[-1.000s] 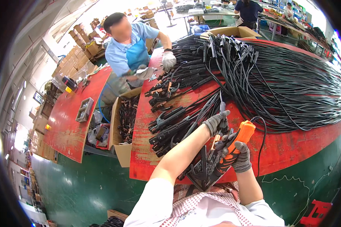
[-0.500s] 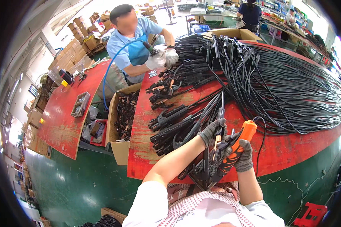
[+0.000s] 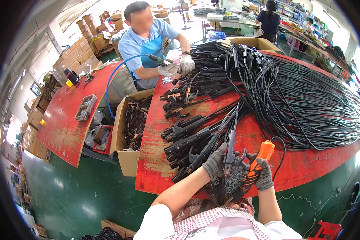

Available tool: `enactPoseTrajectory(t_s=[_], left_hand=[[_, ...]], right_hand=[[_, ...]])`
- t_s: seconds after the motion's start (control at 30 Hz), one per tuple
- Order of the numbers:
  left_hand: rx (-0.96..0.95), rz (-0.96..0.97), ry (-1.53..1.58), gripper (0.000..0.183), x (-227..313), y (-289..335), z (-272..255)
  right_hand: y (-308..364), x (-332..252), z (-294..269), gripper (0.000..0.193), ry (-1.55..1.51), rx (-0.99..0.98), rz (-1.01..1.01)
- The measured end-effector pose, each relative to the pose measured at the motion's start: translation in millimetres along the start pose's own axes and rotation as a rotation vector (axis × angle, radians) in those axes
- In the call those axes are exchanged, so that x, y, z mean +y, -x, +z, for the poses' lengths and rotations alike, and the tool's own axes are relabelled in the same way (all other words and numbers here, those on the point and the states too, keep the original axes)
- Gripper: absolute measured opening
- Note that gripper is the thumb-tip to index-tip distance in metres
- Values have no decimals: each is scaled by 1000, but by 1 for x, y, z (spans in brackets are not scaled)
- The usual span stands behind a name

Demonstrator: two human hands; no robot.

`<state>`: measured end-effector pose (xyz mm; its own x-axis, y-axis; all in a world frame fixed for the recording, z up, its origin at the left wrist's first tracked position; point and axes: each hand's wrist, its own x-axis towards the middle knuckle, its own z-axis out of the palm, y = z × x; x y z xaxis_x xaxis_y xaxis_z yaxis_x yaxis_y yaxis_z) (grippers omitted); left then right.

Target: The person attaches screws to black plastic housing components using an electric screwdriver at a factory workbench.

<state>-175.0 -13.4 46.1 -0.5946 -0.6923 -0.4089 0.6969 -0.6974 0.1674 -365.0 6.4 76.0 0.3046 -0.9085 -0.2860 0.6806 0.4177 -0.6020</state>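
My left hand (image 3: 215,163), in a grey glove, is closed around a black welding electrode holder (image 3: 230,157) that stands nearly upright before me, its cable running up to the bundle. My right hand (image 3: 264,177), gloved too, grips an orange and black electric screwdriver (image 3: 253,174); its corded end points up and away, its dark end down toward me. Right-hand fingertips reach close to the holder's curved lever; whether they touch it I cannot tell. Beneath my hands lies a heap of small screws (image 3: 237,178) at the table edge. The driver's bit is not discernible.
More electrode holders (image 3: 188,146) lie left of my hands on the red table (image 3: 152,168). Black cables (image 3: 316,104) cover its right side. Across from me, a co-worker in white gloves (image 3: 187,65) handles a blue-hosed tool (image 3: 156,59). A carton of parts (image 3: 118,138) stands left.
The electrode holder in my left hand has turned more upright, and its copper piece no longer shows. The screwdriver has shifted slightly down and right. The co-worker's hands have moved slightly apart.
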Motion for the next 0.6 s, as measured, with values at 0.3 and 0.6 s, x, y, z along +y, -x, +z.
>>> enactPoseTrajectory(t_s=[0.3,0.6], left_hand=[[-221,185,297,50,-22,1,-12],[-426,-128,777,39,-14,18,13]], right_hand=[[22,-26,-6,55,201,109,-356],[45,-17,-2,45,216,11,-596]])
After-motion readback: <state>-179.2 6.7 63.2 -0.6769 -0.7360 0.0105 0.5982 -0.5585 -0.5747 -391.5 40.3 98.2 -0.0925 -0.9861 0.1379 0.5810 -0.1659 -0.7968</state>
